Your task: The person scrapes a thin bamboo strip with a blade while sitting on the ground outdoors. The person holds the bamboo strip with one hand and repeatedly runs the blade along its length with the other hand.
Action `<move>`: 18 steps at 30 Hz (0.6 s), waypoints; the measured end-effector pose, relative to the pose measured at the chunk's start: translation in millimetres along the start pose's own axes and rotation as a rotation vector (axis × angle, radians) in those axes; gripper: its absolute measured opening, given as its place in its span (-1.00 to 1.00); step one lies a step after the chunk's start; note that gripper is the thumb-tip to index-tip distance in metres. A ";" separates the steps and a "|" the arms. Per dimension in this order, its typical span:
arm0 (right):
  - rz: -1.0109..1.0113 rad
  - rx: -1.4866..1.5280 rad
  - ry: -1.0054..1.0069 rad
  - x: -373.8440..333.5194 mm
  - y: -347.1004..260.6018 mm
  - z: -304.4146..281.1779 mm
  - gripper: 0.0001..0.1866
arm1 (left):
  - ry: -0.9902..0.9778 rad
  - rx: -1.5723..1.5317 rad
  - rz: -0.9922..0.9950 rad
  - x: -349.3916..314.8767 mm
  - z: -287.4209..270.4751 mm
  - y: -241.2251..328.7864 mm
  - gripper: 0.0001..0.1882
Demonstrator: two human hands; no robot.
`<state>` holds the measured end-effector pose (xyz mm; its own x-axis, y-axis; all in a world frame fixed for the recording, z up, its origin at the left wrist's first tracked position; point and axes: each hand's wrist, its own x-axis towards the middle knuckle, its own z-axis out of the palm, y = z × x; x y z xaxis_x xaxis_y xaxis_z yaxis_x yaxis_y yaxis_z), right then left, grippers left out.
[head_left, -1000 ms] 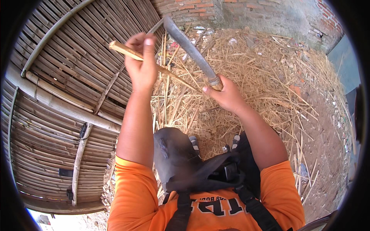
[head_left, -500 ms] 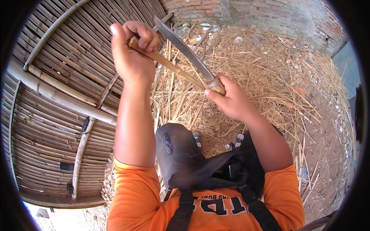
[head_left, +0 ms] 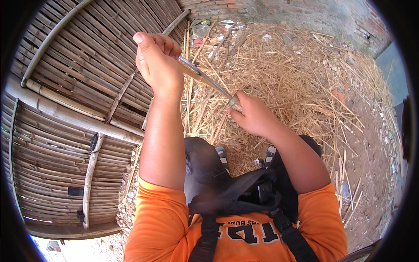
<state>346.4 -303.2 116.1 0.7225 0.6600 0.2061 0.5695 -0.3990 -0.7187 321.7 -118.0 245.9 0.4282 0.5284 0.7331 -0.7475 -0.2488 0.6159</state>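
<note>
My left hand (head_left: 160, 65) is raised, its fingers curled round one end of a bamboo strip (head_left: 188, 71). Lower and to the right, my right hand (head_left: 254, 114) grips the short wooden handle (head_left: 235, 104) of a large knife. Its dark blade (head_left: 221, 88) appears almost edge-on and runs from the handle up toward my left hand. Blade and strip lie along each other; whether the edge bites into the bamboo I cannot tell. The blade's tip and the strip's upper end are hidden at my left hand.
A bamboo-slat wall (head_left: 65, 113) with round poles stands at my left. Straw-like bamboo shavings (head_left: 279, 74) cover the ground ahead, with litter (head_left: 214, 39) at the back. Beyond is a brick wall (head_left: 297, 13). A black bag (head_left: 244, 192) lies against my lap, above my feet.
The knife has turned from flat and apart from the strip to nearly edge-on along it. My left hand has shifted slightly right and down, and my right hand slightly left.
</note>
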 end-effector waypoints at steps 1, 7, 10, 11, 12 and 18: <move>0.011 0.009 -0.023 1.4 1.2 -3.9 -0.63 | -0.015 0.003 0.005 -0.8 -1.0 -1.2 -0.40; 0.031 0.066 0.039 1.6 4.3 -8.8 -0.62 | -0.158 -0.013 -0.031 7.1 4.2 -1.1 -0.42; 0.011 0.036 0.071 2.1 6.6 -4.8 -0.63 | -0.142 -0.035 -0.075 8.4 5.8 -0.2 -0.40; 0.006 0.021 0.076 2.4 6.9 -3.3 -0.64 | -0.123 -0.053 -0.089 8.8 5.7 -0.6 -0.40; 0.037 0.129 0.040 2.4 7.9 -2.0 -0.65 | -0.107 -0.068 -0.102 7.7 6.4 -0.6 -0.41; 0.127 0.764 0.017 0.5 -9.0 -13.9 -0.65 | -0.081 -0.070 -0.098 1.3 10.0 0.9 -0.42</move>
<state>347.0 -308.1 131.9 0.7736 0.6261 0.0974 0.0579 0.0832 -0.9948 326.7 -125.7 250.2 0.5385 0.4795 0.6929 -0.7324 -0.1402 0.6663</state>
